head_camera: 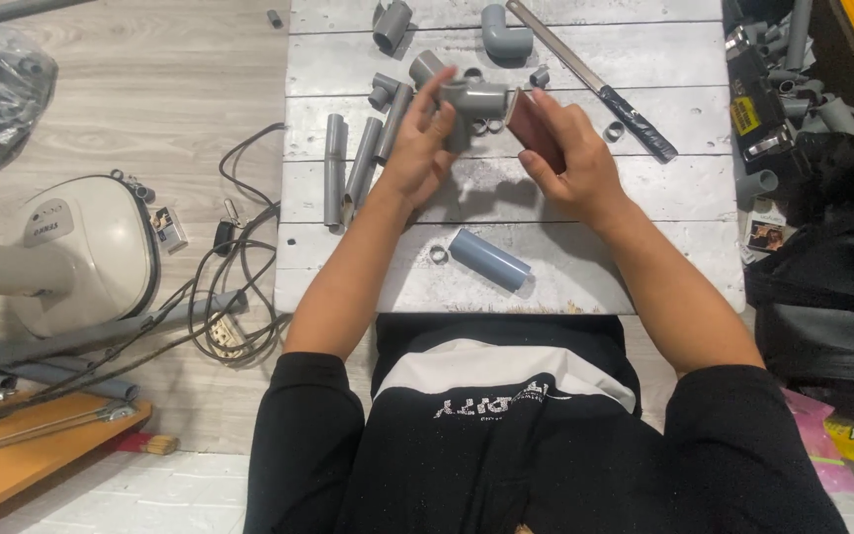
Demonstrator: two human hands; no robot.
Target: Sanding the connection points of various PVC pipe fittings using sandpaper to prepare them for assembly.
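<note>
A whitewashed plank board (684, 198) at upper centre carries grey pipe pieces (348, 163), a short bluish tube (488, 259) and a saw (595, 84).

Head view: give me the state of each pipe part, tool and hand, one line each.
Left hand: grip closed on the grey pipe fitting, raised above the table.
Grey pipe fitting: held up, one end facing the right hand.
Right hand: grip closed on a reddish-brown block.
Reddish-brown block: held against the fitting's end.
Short blue-grey pipe: lying loose on the white table.
Handsaw: lying flat, untouched.
Grey elbow: loose on the table.
</note>
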